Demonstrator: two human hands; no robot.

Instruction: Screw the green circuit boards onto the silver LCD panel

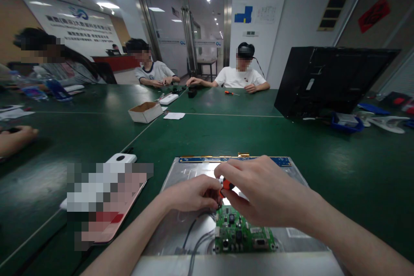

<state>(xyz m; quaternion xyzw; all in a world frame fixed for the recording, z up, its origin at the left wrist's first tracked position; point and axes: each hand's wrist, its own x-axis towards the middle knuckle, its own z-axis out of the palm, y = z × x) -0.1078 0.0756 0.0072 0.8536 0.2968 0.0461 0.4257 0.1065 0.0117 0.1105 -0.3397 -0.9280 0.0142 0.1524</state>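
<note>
My right hand (261, 189) grips the orange-and-black handle of a screwdriver (228, 184), held over the upper left corner of a green circuit board (242, 230). Close against it, my left hand (202, 192) has its fingers curled and pinched by the screwdriver's lower end. What sits between those fingertips is hidden. The board lies on the silver metal back of a display panel (168, 228), and grey cables (200, 241) run from its left side. Along the panel's far edge runs a narrow blue circuit strip (200, 160).
Left of the panel lie a white device (121, 158) and a pink phone-like slab (106, 224), partly pixelated. Farther off stand an open cardboard box (146, 113) and a black monitor-like casing (323, 82). Another screwdriver (230, 92) lies near a seated person; other people sit around the green table (246, 133).
</note>
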